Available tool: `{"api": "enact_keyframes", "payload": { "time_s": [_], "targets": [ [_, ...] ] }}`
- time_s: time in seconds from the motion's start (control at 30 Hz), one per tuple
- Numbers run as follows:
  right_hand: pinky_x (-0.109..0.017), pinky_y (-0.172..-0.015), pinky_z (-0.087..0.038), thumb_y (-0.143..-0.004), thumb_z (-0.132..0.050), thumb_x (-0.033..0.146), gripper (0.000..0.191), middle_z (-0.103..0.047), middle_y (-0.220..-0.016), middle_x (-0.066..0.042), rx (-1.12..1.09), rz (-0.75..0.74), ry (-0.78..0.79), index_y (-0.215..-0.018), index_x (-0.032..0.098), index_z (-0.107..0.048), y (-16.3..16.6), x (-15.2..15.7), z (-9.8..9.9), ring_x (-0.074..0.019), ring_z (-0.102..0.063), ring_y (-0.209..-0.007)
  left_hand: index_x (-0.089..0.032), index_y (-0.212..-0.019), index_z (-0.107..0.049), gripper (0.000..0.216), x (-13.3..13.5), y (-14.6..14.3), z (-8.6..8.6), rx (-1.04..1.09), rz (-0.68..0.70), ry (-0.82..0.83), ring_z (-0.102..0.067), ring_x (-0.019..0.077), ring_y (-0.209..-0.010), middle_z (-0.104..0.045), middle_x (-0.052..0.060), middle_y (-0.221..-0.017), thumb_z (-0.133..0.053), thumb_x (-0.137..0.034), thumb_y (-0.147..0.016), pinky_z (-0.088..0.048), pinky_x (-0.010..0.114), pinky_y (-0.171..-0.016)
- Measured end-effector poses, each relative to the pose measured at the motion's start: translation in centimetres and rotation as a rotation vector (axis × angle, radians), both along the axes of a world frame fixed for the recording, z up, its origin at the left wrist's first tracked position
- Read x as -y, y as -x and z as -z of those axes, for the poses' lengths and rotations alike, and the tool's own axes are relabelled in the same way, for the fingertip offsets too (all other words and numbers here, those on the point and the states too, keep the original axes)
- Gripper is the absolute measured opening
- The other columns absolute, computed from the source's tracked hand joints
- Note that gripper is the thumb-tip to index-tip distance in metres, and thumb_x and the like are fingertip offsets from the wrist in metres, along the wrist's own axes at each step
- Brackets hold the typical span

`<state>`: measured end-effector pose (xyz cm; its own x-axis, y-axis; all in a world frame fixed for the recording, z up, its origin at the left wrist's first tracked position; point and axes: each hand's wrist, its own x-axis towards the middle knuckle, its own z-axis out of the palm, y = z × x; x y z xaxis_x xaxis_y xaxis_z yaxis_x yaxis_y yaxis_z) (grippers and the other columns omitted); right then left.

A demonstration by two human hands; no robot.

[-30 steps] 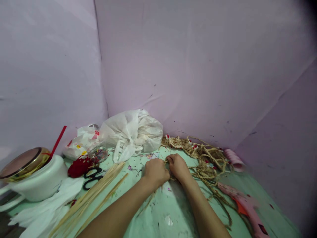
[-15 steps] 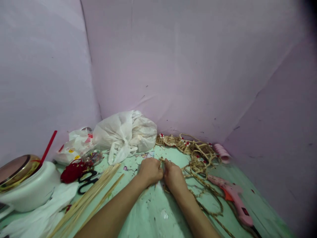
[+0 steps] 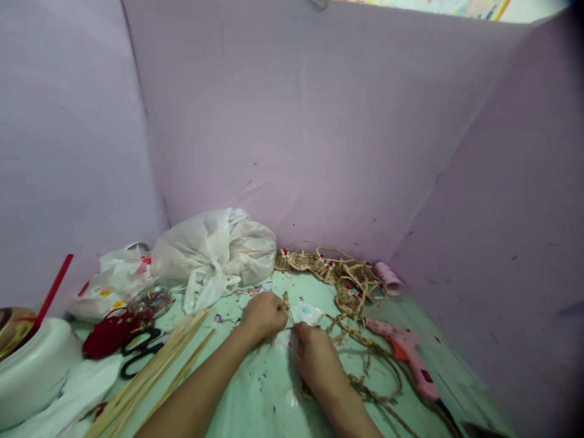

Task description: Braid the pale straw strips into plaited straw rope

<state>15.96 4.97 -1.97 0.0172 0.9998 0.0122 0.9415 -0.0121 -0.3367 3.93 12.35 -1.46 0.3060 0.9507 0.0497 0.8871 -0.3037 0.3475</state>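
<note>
My left hand rests on the green tabletop with its fingers curled around the end of a jute cord that sticks up between my hands. My right hand lies just behind it, fingers closed, pinching the same cord near a small white scrap. The cord trails right into a loose tangle of jute rope. Both forearms reach in from the bottom edge.
Coiled jute pieces with red beads lie by the back wall, beside a pink spool. A pink glue gun lies at right. At left are white plastic bags, black scissors, bamboo sticks, red yarn, a white jar.
The view has swung up and right, so everything sits further left. My right hand has drawn back toward me while my left stays by the cord end.
</note>
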Motion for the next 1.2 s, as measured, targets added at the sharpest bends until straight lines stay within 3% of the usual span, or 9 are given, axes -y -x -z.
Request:
{"api": "enact_keyframes", "payload": {
  "time_s": [0.1,0.23,0.37,0.57,0.7,0.9,1.0,1.07,1.2],
  "targets": [
    [-0.024,-0.056,-0.03,-0.073,-0.042,0.008,0.03,-0.067,-0.077,-0.009,0.103,0.026,0.007,-0.09,0.02,-0.064,-1.0,0.1,-1.0,-0.0188,-0.061,-0.072,-0.015,-0.047,-0.052,0.015,-0.8,0.0,0.3,0.159,-0.035,0.07,-0.042,0.0107,-0.048,-0.045,-0.001,-0.045,-0.043,-0.018,-0.059,-0.024,0.022,-0.046],
    [-0.025,-0.058,-0.032,-0.08,-0.041,0.02,0.028,-0.064,-0.081,-0.009,0.199,0.117,-0.084,-0.093,0.023,-0.065,-2.5,-1.3,-2.6,-0.019,-0.059,-0.074,-0.017,-0.041,-0.037,0.016,-1.4,-0.3,1.0,0.428,-0.118,0.297,-0.026,0.0075,-0.037,-0.025,-0.005,-0.036,-0.043,-0.017,-0.055,-0.017,0.022,-0.04],
    [-0.024,-0.06,-0.032,-0.079,-0.042,0.016,0.03,-0.062,-0.085,-0.007,0.169,0.116,-0.166,-0.095,0.025,-0.065,-3.0,-3.2,-2.9,-0.0158,-0.058,-0.074,-0.018,-0.041,-0.034,0.015,-1.1,-0.7,1.1,0.522,-0.186,0.421,-0.022,0.0062,-0.036,-0.023,-0.006,-0.034,-0.044,-0.014,-0.051,-0.014,0.021,-0.038],
    [-0.025,-0.06,-0.032,-0.07,-0.045,0.008,0.031,-0.062,-0.081,-0.007,0.18,0.066,-0.142,-0.089,0.022,-0.066,-3.1,-4.4,-1.3,-0.0178,-0.057,-0.077,-0.017,-0.04,-0.036,0.011,-0.1,-0.8,0.3,0.382,-0.11,0.411,-0.023,0.0062,-0.035,-0.022,-0.006,-0.034,-0.04,-0.012,-0.049,-0.013,0.022,-0.038],
    [-0.024,-0.062,-0.033,-0.073,-0.044,0.01,0.031,-0.062,-0.084,-0.006,0.135,0.045,-0.161,-0.092,0.022,-0.065,-3.4,-5.0,-1.0,-0.0161,-0.057,-0.077,-0.017,-0.041,-0.032,0.015,0.2,-0.6,0.0,0.503,-0.088,0.514,-0.018,0.0044,-0.034,-0.02,-0.007,-0.035,-0.042,-0.011,-0.049,-0.01,0.021,-0.037],
    [-0.024,-0.067,-0.034,-0.074,-0.047,0.015,0.026,-0.063,-0.09,-0.007,0.098,0.042,-0.152,-0.09,0.021,-0.066,-4.7,-5.1,-3.0,-0.0174,-0.056,-0.083,-0.018,-0.042,-0.028,0.022,0.0,0.3,-1.0,0.78,-0.131,0.777,-0.015,0.0022,-0.031,-0.024,-0.008,-0.035,-0.048,-0.016,-0.05,-0.006,0.019,-0.034],
    [-0.025,-0.068,-0.035,-0.072,-0.051,0.023,0.024,-0.064,-0.09,-0.007,-0.028,-0.034,-0.179,-0.09,0.019,-0.066,-4.6,-4.1,-4.6,-0.0182,-0.055,-0.083,-0.018,-0.042,-0.027,0.025,-0.4,0.7,-1.4,0.836,-0.121,0.899,-0.014,0.001,-0.029,-0.023,-0.009,-0.035,-0.05,-0.018,-0.05,-0.004,0.019,-0.033],
    [-0.023,-0.063,-0.036,-0.071,-0.051,0.023,0.023,-0.065,-0.081,-0.006,-0.206,-0.143,-0.032,-0.086,0.017,-0.067,-4.2,-3.3,-5.1,-0.0152,-0.056,-0.072,-0.018,-0.042,-0.027,0.026,-0.7,0.9,-1.5,0.837,-0.094,0.966,-0.014,0.0006,-0.028,-0.022,-0.009,-0.034,-0.051,-0.021,-0.051,-0.004,0.019,-0.032],
    [-0.021,-0.051,-0.037,-0.069,-0.046,0.016,0.021,-0.064,-0.063,-0.004,-0.502,-0.308,0.571,-0.076,0.016,-0.066,-3.7,-2.6,-4.4,-0.0112,-0.054,-0.049,-0.017,-0.042,-0.031,0.025,-1.0,1.0,-1.4,0.814,-0.066,0.985,-0.014,0.0007,-0.026,-0.022,-0.009,-0.034,-0.051,-0.024,-0.055,-0.004,0.019,-0.031]
  ]
}}
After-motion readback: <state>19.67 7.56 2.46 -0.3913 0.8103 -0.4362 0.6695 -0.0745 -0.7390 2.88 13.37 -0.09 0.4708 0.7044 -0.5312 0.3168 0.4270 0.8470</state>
